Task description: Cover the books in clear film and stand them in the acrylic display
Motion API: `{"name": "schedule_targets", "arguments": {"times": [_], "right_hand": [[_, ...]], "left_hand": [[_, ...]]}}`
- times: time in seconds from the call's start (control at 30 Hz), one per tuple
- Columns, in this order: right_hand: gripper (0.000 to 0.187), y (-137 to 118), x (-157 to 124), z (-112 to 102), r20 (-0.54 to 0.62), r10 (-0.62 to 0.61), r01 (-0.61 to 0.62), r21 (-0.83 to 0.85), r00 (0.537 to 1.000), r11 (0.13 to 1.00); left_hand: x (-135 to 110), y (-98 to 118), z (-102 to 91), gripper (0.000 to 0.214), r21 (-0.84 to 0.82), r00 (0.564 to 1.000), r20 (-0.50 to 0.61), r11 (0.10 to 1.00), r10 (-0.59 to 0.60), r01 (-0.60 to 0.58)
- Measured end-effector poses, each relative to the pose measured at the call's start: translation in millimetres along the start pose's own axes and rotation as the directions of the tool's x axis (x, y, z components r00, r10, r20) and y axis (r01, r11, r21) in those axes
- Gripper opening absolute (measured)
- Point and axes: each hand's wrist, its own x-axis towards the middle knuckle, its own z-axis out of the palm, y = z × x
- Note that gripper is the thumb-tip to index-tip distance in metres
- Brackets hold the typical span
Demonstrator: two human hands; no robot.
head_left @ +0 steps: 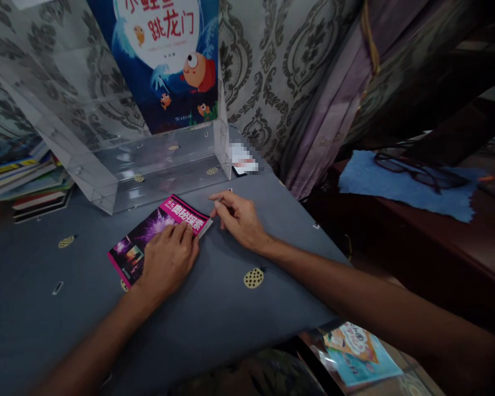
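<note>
A small book (150, 220) with a magenta and black cover and a purple burst picture lies closed and at a slant on the dark grey tablecloth. My left hand (171, 253) rests on its cover, palm down, with its fingers laid over the right part; the thumb is by the right edge. Just past the book's right corner, my right hand (237, 217) hovers close above the cloth. Its index finger points left, the thumb lies near it, and the other fingers curl loosely. I see nothing held in it.
Behind the book stands a clear acrylic stand (111, 190) holding a blue picture book (169, 71) with orange fish. Stacked books (28, 176) are at the left. Glasses (421, 173) lie on a blue cloth (367, 176) at the right. A bright picture book (358, 352) lies below the table edge.
</note>
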Motion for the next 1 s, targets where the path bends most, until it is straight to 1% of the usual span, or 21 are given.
{"name": "schedule_targets", "arguments": {"times": [0.27, 0.33, 0.4, 0.47, 0.5, 0.6, 0.7, 0.77, 0.8, 0.87, 0.93, 1.0], "right_hand": [[0.023, 0, -1, 1, 0.008, -0.044, 0.045, -0.106, 0.999, 0.993], [0.024, 1, -1, 1, 0.032, -0.045, 0.049, -0.158, 0.998, 0.986], [0.025, 1, -1, 0, 0.078, -0.053, 0.071, -0.243, 0.996, 0.967], [0.027, 1, -2, 1, 0.128, -0.068, 0.111, -0.370, 0.989, 0.923], [0.027, 1, -3, 1, 0.150, -0.075, 0.135, -0.441, 0.986, 0.887], [0.027, -2, -7, 3, 0.201, -0.096, 0.205, -0.637, 0.975, 0.744], [0.025, -10, -12, 5, 0.262, -0.127, 0.284, -0.745, 0.957, 0.604], [0.023, -16, -16, 6, 0.311, -0.147, 0.340, -0.770, 0.939, 0.541], [0.022, -19, -18, 7, 0.333, -0.152, 0.362, -0.773, 0.930, 0.521], [0.021, -25, -21, 9, 0.361, -0.151, 0.386, -0.775, 0.920, 0.500], [0.020, -29, -24, 10, 0.370, -0.135, 0.386, -0.774, 0.919, 0.502], [0.024, -29, -25, 11, 0.374, -0.112, 0.374, -0.766, 0.921, 0.523]], "left_hand": [[1, 2, -2.1, 0.039, 0.116, 0.999, -0.009, 0.993, 0.031, -0.029], [0, 2, -1.9, 0.038, 0.130, 1.000, 0.000, 0.991, 0.023, -0.023], [0, 2, -1.5, 0.036, 0.132, 1.000, 0.014, 0.991, 0.020, -0.022], [0, 3, -1.2, 0.036, 0.123, 1.000, 0.024, 0.992, 0.019, -0.021], [-1, 4, -1.3, 0.036, 0.115, 0.999, 0.028, 0.993, 0.016, -0.020], [0, 3, -3.4, 0.036, 0.074, 0.999, 0.040, 0.997, 0.001, -0.004], [0, -5, -8.0, 0.037, -0.026, 0.999, 0.044, 1.000, -0.001, 0.002], [0, -18, -10.9, 0.038, -0.087, 0.999, 0.047, 0.996, -0.009, 0.014], [0, -25, -12.0, 0.038, -0.090, 0.998, 0.049, 0.995, -0.036, 0.040], [-1, -41, -13.6, 0.037, -0.041, 0.989, 0.061, 0.989, -0.137, 0.139], [-2, -52, -15.3, 0.038, 0.021, 0.968, 0.092, 0.972, -0.235, 0.234], [-3, -57, -18.4, 0.039, 0.065, 0.948, 0.146, 0.959, -0.282, 0.275]]}}
